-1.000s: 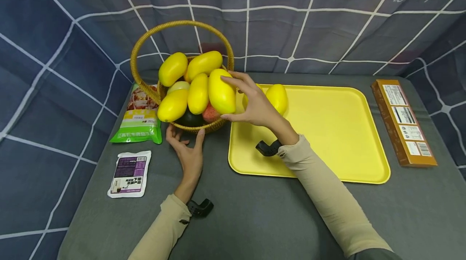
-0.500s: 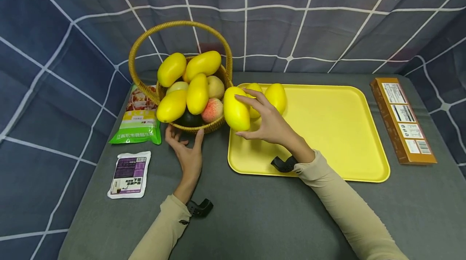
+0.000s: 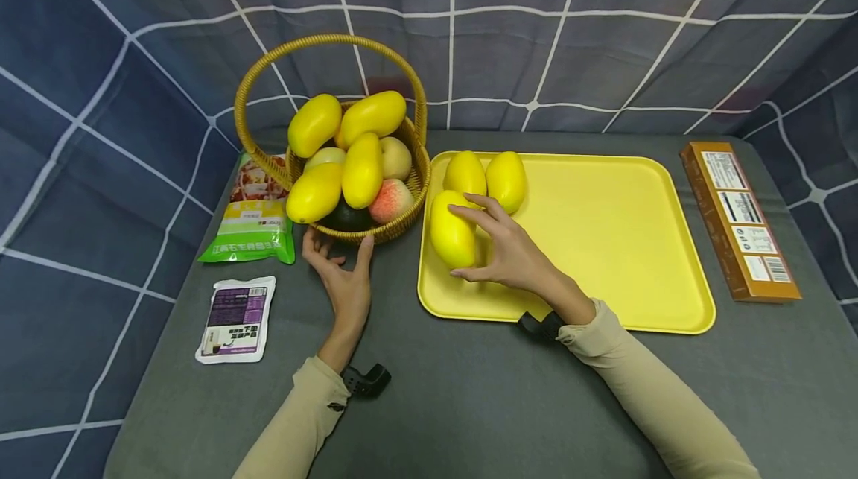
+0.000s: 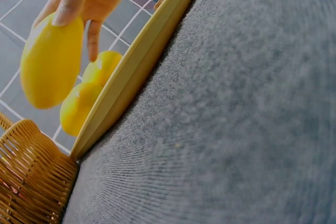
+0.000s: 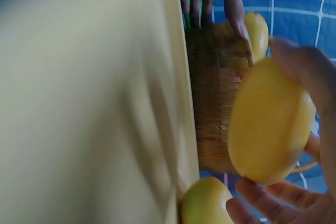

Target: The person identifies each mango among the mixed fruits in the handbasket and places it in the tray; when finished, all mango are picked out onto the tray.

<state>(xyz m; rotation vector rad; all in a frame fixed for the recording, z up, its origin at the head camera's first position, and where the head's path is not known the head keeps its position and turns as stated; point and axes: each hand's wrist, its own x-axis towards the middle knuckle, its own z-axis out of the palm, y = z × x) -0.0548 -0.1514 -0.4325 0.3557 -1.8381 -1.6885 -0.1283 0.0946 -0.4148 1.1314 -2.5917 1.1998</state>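
My right hand (image 3: 516, 252) grips a yellow mango (image 3: 452, 229) between thumb and fingers, above the left part of the yellow tray (image 3: 603, 240). The left wrist view shows that mango (image 4: 51, 64) held up off the tray. Two more mangoes, one (image 3: 465, 173) beside the other (image 3: 507, 182), lie in the tray's back left corner. At the front of the wicker basket (image 3: 406, 221), my left hand (image 3: 345, 289) rests with fingers and thumb spread against its side. Inside the basket are several mangoes (image 3: 363, 170), a peach (image 3: 392, 201), a pale round fruit (image 3: 395, 158) and a dark green fruit (image 3: 346, 218).
A green food bag (image 3: 251, 222) lies left of the basket, partly behind it. Nearer the front is a white and purple packet (image 3: 237, 320). A brown box (image 3: 739, 222) stands right of the tray. The basket's tall handle (image 3: 331, 39) arches upward before the checked curtain (image 3: 496, 54).
My right hand has carried the mango from the basket's right side, rightward and toward me, over the tray. The peach and pale fruit are uncovered. My left hand has stayed at the basket.
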